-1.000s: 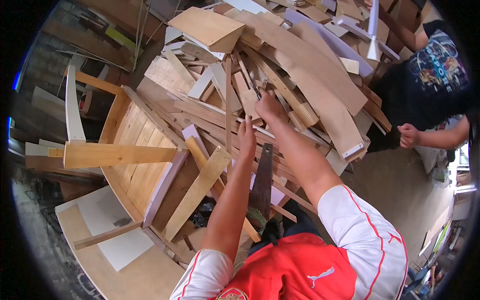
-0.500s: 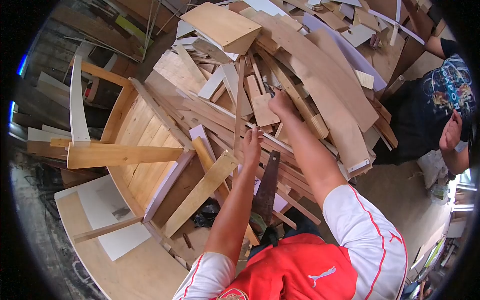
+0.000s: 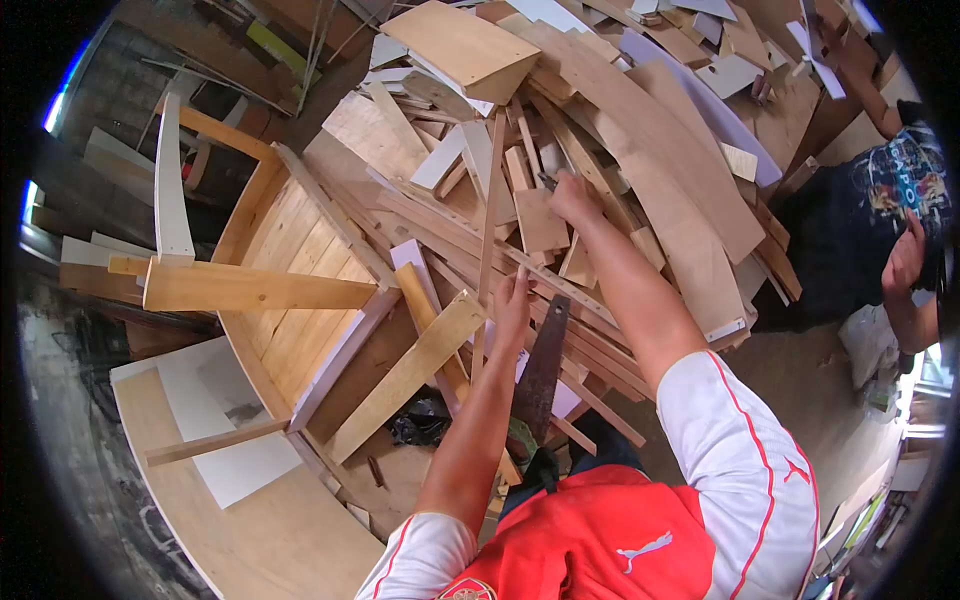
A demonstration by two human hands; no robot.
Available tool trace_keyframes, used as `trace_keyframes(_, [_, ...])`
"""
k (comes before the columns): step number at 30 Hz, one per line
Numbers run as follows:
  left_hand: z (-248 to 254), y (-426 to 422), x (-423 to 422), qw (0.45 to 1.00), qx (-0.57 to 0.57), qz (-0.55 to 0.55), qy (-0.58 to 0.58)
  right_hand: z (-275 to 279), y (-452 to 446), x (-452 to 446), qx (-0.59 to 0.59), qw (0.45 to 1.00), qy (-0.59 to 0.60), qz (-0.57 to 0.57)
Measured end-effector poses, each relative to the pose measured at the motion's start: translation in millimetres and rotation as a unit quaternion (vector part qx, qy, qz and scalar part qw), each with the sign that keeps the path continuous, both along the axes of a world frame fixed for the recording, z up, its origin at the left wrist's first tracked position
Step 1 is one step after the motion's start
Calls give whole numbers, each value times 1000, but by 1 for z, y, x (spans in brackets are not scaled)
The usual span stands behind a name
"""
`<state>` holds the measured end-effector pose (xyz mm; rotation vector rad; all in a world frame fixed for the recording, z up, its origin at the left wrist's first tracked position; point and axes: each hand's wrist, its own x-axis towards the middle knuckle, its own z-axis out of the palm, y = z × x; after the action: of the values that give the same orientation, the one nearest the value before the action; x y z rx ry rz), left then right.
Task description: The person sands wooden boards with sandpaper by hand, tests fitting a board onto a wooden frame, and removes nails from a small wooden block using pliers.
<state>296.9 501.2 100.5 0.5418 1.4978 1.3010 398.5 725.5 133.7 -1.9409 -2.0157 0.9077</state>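
Observation:
My left hand (image 3: 513, 303) is at the middle of the lumber pile, its fingers drawn together at a long, pale wooden strip (image 3: 568, 287). My right hand (image 3: 575, 197) is closed around a small dark tool (image 3: 547, 182), mostly hidden by the fingers. Just below it lies a flat rectangular wood piece (image 3: 541, 222). A thin upright slat (image 3: 491, 200) rises between the two hands. Beside my left forearm, a handsaw (image 3: 540, 375) with a dark blade stands tilted.
A wooden frame with slatted boards (image 3: 300, 270) stands left. Curved planks (image 3: 660, 170) and a box-like piece (image 3: 462, 48) top the offcuts. A curved panel (image 3: 240, 540) lies front left. Another person (image 3: 870, 210) stands right; a further arm (image 3: 855, 75) reaches in at upper right.
The view has shifted slightly, so most things sit a little further right. Both my hands keep about the same place over the pile. A white strip near the upper-right arm has swung.

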Motion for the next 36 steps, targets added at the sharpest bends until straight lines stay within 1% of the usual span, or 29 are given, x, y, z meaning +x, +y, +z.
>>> trace_keyframes(2, [-1, -5, -1, 1000, -7, 7, -2, 1, -11, 1, 27, 999, 18, -12])
trace_keyframes(4, [10, -7, 1, 1000, -28, 15, 3, -18, -10, 11, 71, 997, 29, 6])
trace_keyframes(5, [6, -7, -2, 1000, -21, 15, 10, -29, -6, 14, 94, 995, 37, 15])
trace_keyframes(6, [-2, -6, -5, 1000, -13, 15, 16, -21, -10, 16, 82, 995, 59, 12])
trace_keyframes(7, [-7, -6, -5, 1000, -6, 14, 22, -1, -19, 22, 70, 994, 81, 9])
trace_keyframes(8, [-6, -5, -4, 999, 3, 24, 31, 10, -24, 26, 58, 993, 101, 6])
trace_keyframes(11, [14, 0, 9, 996, 36, 52, 61, -2, -22, 35, 18, 993, 115, 15])
trace_keyframes(13, [34, 5, 19, 992, 64, 70, 88, -4, -25, 40, 23, 992, 121, 16])
trace_keyframes(16, [10, 7, 12, 991, 29, 102, 82, 2, -38, 43, 36, 992, 116, 27])
trace_keyframes(17, [3, 5, 10, 989, 45, 121, 66, 9, -43, 43, 42, 992, 111, 33])
trace_keyframes(19, [-6, -3, 2, 983, 76, 160, 35, 25, -52, 44, 47, 986, 152, 46])
trace_keyframes(20, [-12, -9, -5, 980, 66, 186, 29, 35, -56, 44, 49, 982, 172, 52])
trace_keyframes(23, [3, -23, -16, 967, 68, 230, 83, 73, -68, 43, 107, 968, 219, 59])
trace_keyframes(24, [15, -27, -19, 967, 34, 227, 113, 77, -71, 44, 112, 964, 233, 56])
trace_keyframes(26, [14, -30, -29, 958, 12, 235, 165, 85, -76, 46, 124, 956, 261, 50])
trace_keyframes(27, [12, -31, -33, 952, 2, 239, 190, 93, -80, 46, 109, 957, 262, 58])
trace_keyframes(28, [10, -33, -35, 919, -4, 241, 311, 103, -87, 46, 94, 958, 263, 67])
trace_keyframes(29, [9, -34, -38, 872, -10, 241, 426, 111, -96, 45, 79, 959, 263, 76])
trace_keyframes(30, [9, -34, -42, 811, -16, 238, 535, 117, -106, 43, 104, 947, 284, 108])
trace_keyframes(31, [29, -34, -43, 906, -16, 212, 365, 123, -117, 39, 127, 933, 305, 141])
trace_keyframes(32, [50, -34, -46, 967, -13, 179, 182, 127, -128, 36, 151, 917, 325, 173])
trace_keyframes(33, [77, -35, -49, 990, -7, 138, -8, 131, -138, 32, 170, 904, 335, 202])
trace_keyframes(34, [100, -37, -55, 986, 7, 74, -149, 134, -150, 27, 187, 890, 345, 231])
trace_keyframes(35, [123, -42, -62, 958, 21, 8, -286, 137, -164, 22, 203, 875, 355, 259])
trace_keyframes(36, [137, -51, -68, 907, 38, -59, -415, 159, -182, 20, 91, 873, 388, 281])
